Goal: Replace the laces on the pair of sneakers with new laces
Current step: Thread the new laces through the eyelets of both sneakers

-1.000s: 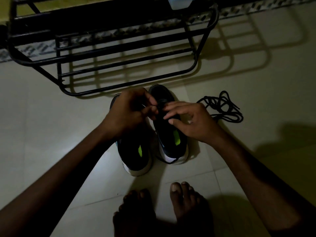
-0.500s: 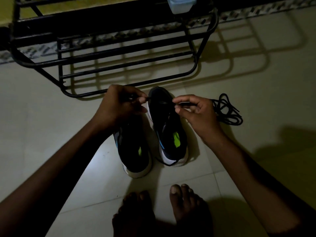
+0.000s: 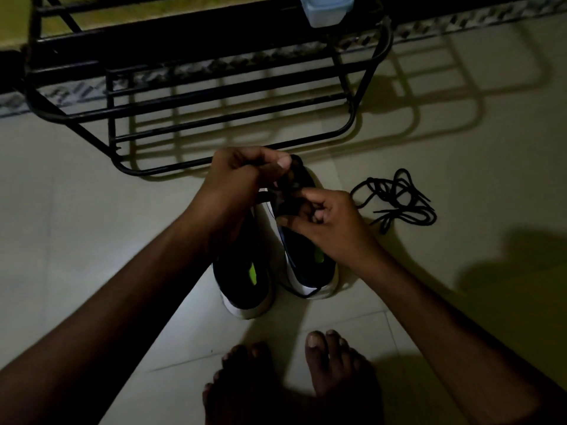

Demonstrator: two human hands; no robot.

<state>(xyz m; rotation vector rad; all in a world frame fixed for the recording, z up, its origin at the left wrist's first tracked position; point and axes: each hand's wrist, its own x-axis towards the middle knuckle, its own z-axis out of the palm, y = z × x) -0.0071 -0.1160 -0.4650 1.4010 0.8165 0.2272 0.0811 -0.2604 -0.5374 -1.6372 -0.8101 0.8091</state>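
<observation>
Fingers of the left hand (image 3: 242,179) are curled tight, the thumb pressed against the forefinger in a pinch on a dark lace (image 3: 280,188) – the strand itself is hard to make out in the dim light. The right hand (image 3: 331,222) has its fingers bent inward too, tips bunched together on the same lace over the front of the right sneaker (image 3: 310,271). Both hands sit close together, nearly touching, above the toe end of that shoe.

The left sneaker (image 3: 245,274) stands just beside it, partly hidden under the left forearm; both shoes are dark with white soles and a bright green patch inside, heels toward the person. A tangle of loose laces (image 3: 395,200) lies on the tiled floor (image 3: 92,225) near the right sneaker, apart from it. Beyond the shoes stands a black metal rack (image 3: 214,96) with a pale container (image 3: 326,9) on its upper edge – and two bare feet (image 3: 334,369) show at the bottom.
</observation>
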